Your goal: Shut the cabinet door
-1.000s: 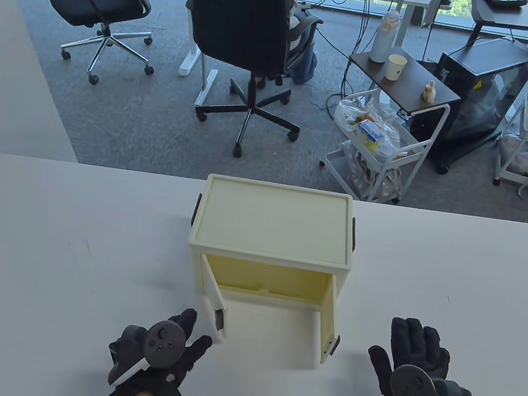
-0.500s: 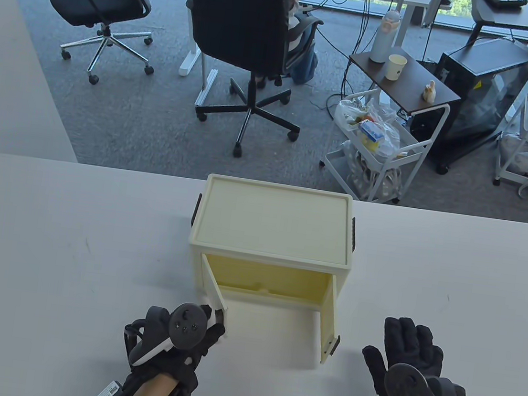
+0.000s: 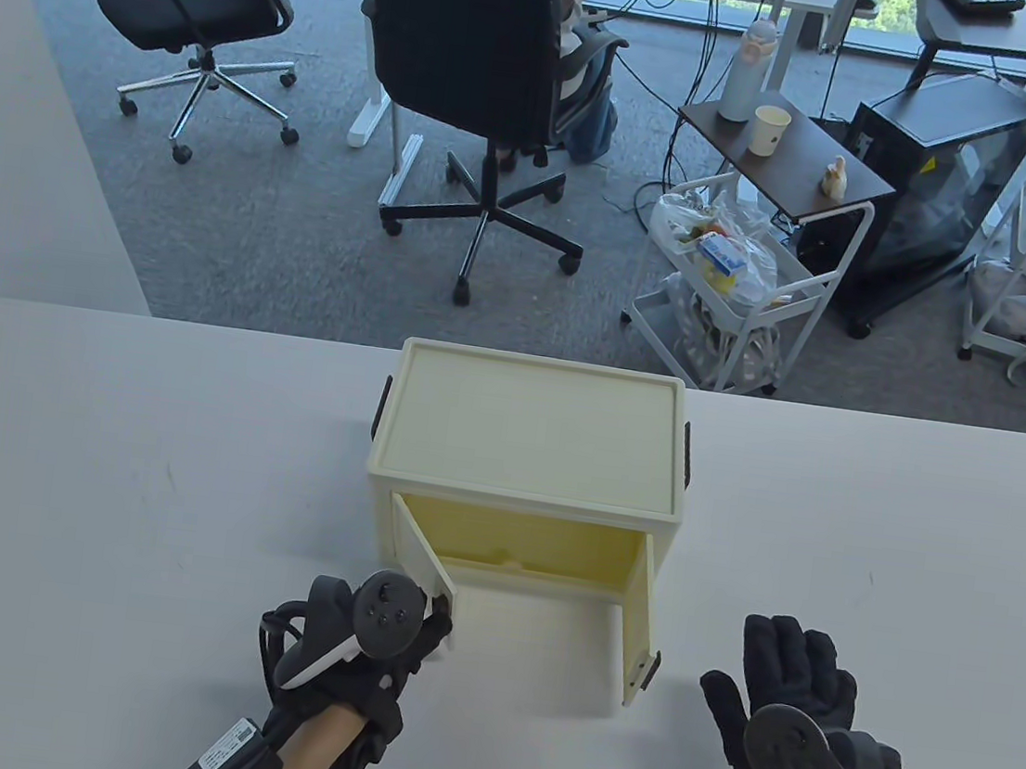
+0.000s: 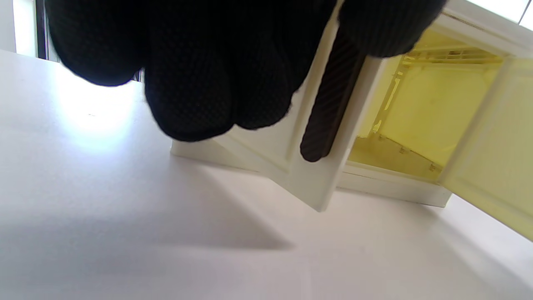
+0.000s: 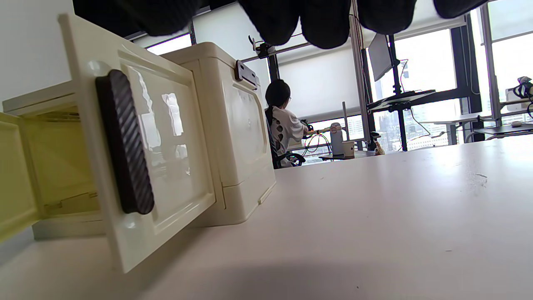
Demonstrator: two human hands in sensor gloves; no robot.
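Observation:
A cream cabinet stands mid-table with both front doors swung open. My left hand holds the free edge of the left door. In the left wrist view my fingers lie on the door's outer face beside its dark handle, with the thumb over the edge. My right hand hovers with fingers spread and holds nothing, to the right of the right door. That door and its handle show in the right wrist view, apart from my fingertips.
The white table ends just behind the cabinet. Beyond it are office chairs, a white cart and a side table. The yellow cabinet interior holds nothing I can see.
My left hand moved forward and right from the table to the left door's edge, and the door has swung slightly inward. My right hand shifted slightly left.

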